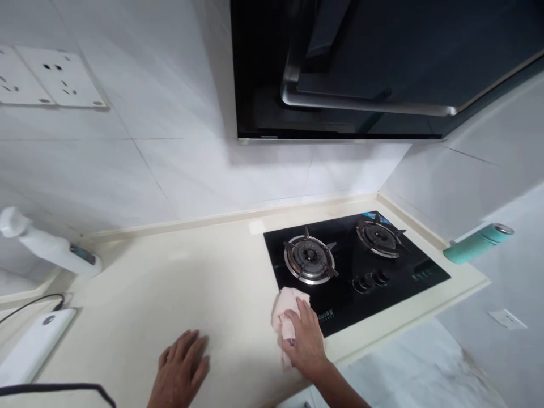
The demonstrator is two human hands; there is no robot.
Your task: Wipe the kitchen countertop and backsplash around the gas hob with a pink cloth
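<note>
Bunched under my right hand (306,339) is a pale pink cloth (284,306), with the fingers curled over it. The cloth lies on the counter at the left front edge of the black glass gas stove (340,306) and overlaps that edge. My left hand (181,368) rests on the cream countertop (212,272) to the left, fingers stretched out and holding nothing. Behind the cloth stands the left burner (309,256); the right burner (380,237) sits farther back. Two control knobs (370,280) are between the burners and the stove's front edge.
A dark range hood (361,122) hangs low over the stove. A green bottle (471,246) stands at the counter's right end. On the left are a white handheld appliance (55,246), a white power strip (38,345) and a black cable (55,387). Wall sockets (63,76) are upper left.
</note>
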